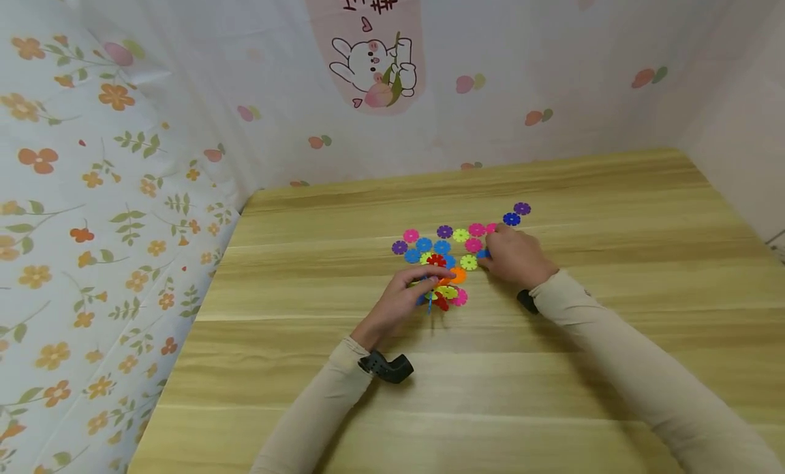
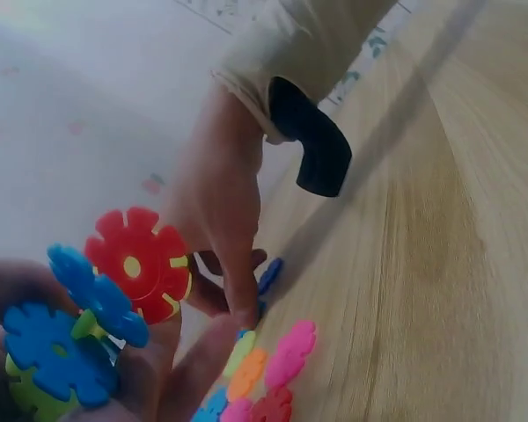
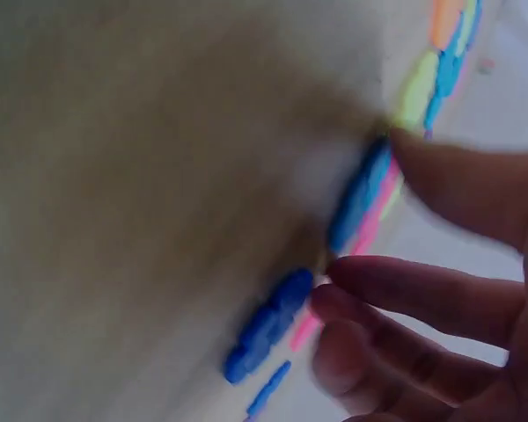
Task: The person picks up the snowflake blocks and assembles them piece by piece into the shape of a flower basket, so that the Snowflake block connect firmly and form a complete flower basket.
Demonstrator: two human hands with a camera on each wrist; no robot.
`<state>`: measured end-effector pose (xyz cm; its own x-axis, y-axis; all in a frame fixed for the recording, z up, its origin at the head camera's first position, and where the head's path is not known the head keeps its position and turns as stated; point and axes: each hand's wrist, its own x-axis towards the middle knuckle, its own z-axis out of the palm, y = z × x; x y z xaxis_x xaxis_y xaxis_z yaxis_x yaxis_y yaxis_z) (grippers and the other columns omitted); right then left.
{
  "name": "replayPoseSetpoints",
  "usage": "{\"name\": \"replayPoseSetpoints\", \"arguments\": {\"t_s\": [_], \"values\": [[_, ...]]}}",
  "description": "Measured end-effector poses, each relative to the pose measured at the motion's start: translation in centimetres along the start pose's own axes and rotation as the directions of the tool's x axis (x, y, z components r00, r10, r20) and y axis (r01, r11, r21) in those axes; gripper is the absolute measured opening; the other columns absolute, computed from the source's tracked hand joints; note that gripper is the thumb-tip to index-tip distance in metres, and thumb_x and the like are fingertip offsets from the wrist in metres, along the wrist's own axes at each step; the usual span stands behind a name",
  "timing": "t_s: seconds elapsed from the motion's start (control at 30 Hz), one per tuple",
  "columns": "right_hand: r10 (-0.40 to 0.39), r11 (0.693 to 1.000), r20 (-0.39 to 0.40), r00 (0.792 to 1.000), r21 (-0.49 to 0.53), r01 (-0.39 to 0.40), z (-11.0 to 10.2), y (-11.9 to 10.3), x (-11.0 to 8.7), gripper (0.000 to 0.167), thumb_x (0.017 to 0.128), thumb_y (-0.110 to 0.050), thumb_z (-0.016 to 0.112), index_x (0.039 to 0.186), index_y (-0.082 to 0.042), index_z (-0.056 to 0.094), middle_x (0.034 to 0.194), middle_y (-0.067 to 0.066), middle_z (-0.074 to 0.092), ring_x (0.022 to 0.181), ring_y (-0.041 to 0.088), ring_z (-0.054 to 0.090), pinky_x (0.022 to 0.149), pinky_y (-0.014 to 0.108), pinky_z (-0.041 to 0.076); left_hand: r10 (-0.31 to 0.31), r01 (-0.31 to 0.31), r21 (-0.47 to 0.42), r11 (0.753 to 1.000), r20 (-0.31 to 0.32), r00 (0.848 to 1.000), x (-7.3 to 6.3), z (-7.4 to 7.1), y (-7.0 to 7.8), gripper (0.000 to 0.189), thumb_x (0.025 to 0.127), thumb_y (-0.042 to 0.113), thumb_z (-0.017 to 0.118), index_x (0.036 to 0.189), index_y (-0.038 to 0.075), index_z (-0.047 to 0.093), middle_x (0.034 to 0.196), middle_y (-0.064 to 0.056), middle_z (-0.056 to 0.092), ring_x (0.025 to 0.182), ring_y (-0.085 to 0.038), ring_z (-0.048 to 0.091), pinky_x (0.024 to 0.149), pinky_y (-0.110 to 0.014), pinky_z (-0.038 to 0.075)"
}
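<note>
In the left wrist view, my left hand [image 1: 397, 300] holds a cluster of interlocked, notched flower-shaped plastic discs. A red disc [image 2: 150, 264] and blue discs [image 2: 60, 352] stand at angles to each other in it. In the head view the fingers partly cover this cluster. Farther right, my right hand [image 1: 520, 257] is down at the tabletop, its thumb and index finger at opposite edges of a blue disc [image 3: 361, 195]. A dark blue disc [image 3: 268, 327] lies close by its curled fingers.
Loose discs in several colours lie on the wooden table [image 1: 552, 399], among them a yellow-green disc [image 1: 469, 262], an orange disc [image 1: 458, 276] and a purple disc [image 1: 522, 208]. A printed cloth [image 1: 509, 65] hangs behind the table's far edge.
</note>
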<state>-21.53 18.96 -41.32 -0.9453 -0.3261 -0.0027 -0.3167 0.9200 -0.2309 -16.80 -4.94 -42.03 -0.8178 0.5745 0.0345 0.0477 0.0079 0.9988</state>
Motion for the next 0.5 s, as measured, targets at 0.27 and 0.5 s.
{"name": "replayPoseSetpoints", "arguments": {"t_s": [0.27, 0.5], "values": [[-0.004, 0.976, 0.011, 1.0, 0.22, 0.001, 0.5, 0.7, 0.1, 0.017, 0.079, -0.01, 0.073, 0.08, -0.004, 0.057, 0.074, 0.006, 0.055, 0.067, 0.022, 0.051, 0.06, 0.037, 0.046, -0.014, 0.011, -0.117, 0.993, -0.022, 1.0, 0.0, 0.2, -0.4, 0.027, 0.097, 0.013, 0.049, 0.116, -0.003, 0.059, 0.122, -0.014, 0.054, 0.114, -0.029, 0.049, 0.094, -0.035, 0.042], [-0.03, 0.812, -0.061, 0.998, 0.58, 0.06, -0.2, 0.5, -1.6, 0.007, 0.086, 0.001, 0.062, 0.092, -0.002, 0.064, 0.08, 0.008, 0.062, 0.066, 0.025, 0.06, 0.06, 0.035, 0.052, -0.016, 0.007, -0.214, 0.977, -0.04, 0.999, 0.6, 0.3, -0.3, 0.031, 0.097, 0.013, 0.05, 0.121, -0.006, 0.054, 0.126, -0.013, 0.049, 0.114, -0.03, 0.045, 0.089, -0.032, 0.044]]}}
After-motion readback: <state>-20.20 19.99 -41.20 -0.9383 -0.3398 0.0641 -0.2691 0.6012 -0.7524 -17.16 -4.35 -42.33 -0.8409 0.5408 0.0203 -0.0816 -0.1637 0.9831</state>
